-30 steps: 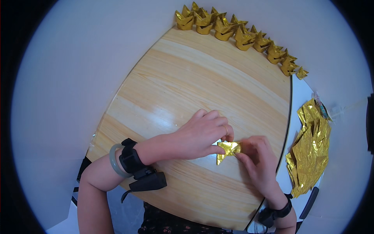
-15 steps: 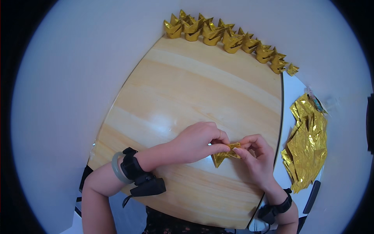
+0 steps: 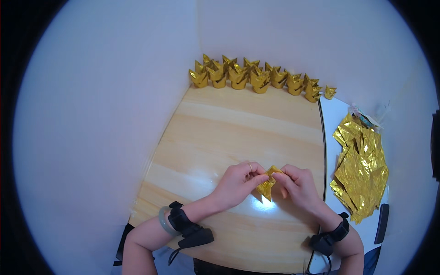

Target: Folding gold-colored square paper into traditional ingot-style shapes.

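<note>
Between my two hands is a small folded piece of gold foil paper (image 3: pixel 266 187), its pointed corner hanging down above the wooden table. My left hand (image 3: pixel 239 184) pinches its left side between thumb and fingers. On the other side, my right hand (image 3: pixel 299 184) grips the upper right part, thumb pressed on the foil. Part of the folded piece is covered by my fingers.
Along the far edge of the wooden table (image 3: pixel 220 137) stand several folded gold paper ingots (image 3: pixel 238 79), stacked close together. A smaller gold piece (image 3: pixel 330 92) sits at the row's right end. To the right, a pile of gold foil sheets (image 3: pixel 360 169) lies on a white surface (image 3: pixel 326 126).
The view has shifted, so the far ingots appear lower. The folded gold paper has turned more upright between my hands, and both hands keep their pinch on it.
</note>
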### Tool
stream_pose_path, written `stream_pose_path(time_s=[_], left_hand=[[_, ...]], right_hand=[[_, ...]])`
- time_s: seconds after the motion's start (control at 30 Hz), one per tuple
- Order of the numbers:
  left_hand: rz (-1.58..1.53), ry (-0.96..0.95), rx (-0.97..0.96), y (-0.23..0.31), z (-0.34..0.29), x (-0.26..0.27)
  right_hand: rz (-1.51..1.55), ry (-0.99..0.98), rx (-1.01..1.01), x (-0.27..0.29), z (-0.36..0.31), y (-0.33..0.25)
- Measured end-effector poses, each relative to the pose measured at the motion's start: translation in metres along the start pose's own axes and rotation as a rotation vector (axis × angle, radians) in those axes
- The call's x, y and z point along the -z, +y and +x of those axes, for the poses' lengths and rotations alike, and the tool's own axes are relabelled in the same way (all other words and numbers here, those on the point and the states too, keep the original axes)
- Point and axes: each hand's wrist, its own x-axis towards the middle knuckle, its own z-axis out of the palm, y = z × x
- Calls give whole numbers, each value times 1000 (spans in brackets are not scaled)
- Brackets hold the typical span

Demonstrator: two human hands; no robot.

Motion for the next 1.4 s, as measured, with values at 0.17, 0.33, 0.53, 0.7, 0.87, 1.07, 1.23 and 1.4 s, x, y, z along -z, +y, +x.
stream_pose_path(time_s=[0.17,0.33,0.53,0.7,0.87,1.07,1.23,1.4], left_hand=[[-97,69,-20,-2,3,2],[-240,180,-60,-5,4,-1],[-19,130,-104,-13,11,5],[-293,15,118,-1,7,6],[-226,15,23,-8,9,7],[-367,-4,103,-2,5,7],[-246,34,101,-8,6,9],[-318,70,58,-4,6,6]], right_hand=[[286,14,-17,2,7,9],[208,36,100,0,9,12],[148,119,172,0,7,22],[-71,200,323,1,6,21],[-135,151,380,0,5,19],[-99,149,317,1,4,22],[-294,213,448,-1,7,27],[-224,218,438,-4,6,25]])
